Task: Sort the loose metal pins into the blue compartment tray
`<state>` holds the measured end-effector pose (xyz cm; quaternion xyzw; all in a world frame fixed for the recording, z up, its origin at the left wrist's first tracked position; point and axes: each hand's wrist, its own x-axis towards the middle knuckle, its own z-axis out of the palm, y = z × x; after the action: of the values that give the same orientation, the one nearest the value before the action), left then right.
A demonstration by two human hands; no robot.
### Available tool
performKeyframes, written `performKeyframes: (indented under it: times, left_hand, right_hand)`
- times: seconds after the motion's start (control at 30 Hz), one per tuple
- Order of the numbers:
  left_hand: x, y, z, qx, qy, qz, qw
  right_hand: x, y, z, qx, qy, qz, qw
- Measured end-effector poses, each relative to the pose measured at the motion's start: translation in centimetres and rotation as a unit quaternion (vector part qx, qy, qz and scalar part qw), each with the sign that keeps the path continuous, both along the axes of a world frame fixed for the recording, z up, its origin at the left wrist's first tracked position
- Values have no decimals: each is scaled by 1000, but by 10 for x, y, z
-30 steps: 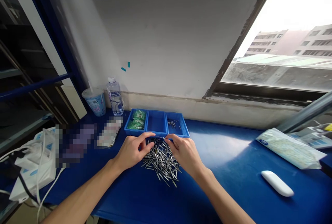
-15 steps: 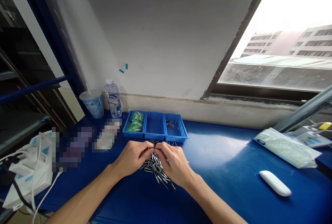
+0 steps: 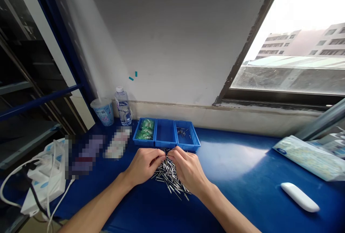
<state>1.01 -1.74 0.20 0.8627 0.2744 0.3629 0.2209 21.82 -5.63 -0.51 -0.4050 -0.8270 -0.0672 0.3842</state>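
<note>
A pile of thin silvery metal pins [image 3: 170, 175] lies on the blue tabletop, in front of a row of three blue bins. Over the far part of this pile, my left hand [image 3: 144, 164] and my right hand [image 3: 188, 166] meet almost fingertip to fingertip. Thumb and fingers of each are pinched together; whatever is between them is too small and hidden to make out. The left bin [image 3: 137, 140] contains green-tinted plastic packets [image 3: 145, 129]. Nothing shows in the middle bin [image 3: 165, 132]. A few loose pins [image 3: 182, 131] lie in the right bin [image 3: 194, 143].
To the left stand a water bottle [image 3: 123, 107] and a lidded cup [image 3: 104, 112], near a white power strip [image 3: 44, 186] with cables. On the right are a flat plastic packet [image 3: 309, 157] and a white oblong object [image 3: 299, 197]. A wall rises behind the bins.
The whole view has shifted, so the bench things appear slightly farther right. Both hands stay pinched over the pile, with only slight finger movement.
</note>
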Motion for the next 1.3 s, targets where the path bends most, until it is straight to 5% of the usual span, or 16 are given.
performKeyframes:
  times: [0.9, 1.1, 1.23, 1.3]
  left_hand:
    - [2, -3, -3, -15, 12, 30, 999]
    - [1, -2, -2, -24, -3, 80, 996]
    - [-2, 2, -1, -67, 22, 118, 990]
    - [-3, 4, -1, -87, 56, 132, 986]
  right_hand:
    - [6, 6, 1, 41, 17, 29, 999]
    - [15, 7, 9, 93, 52, 16, 994]
    - [34, 11, 18, 155, 173, -130, 964]
    - [44, 15, 18, 98, 117, -229, 961]
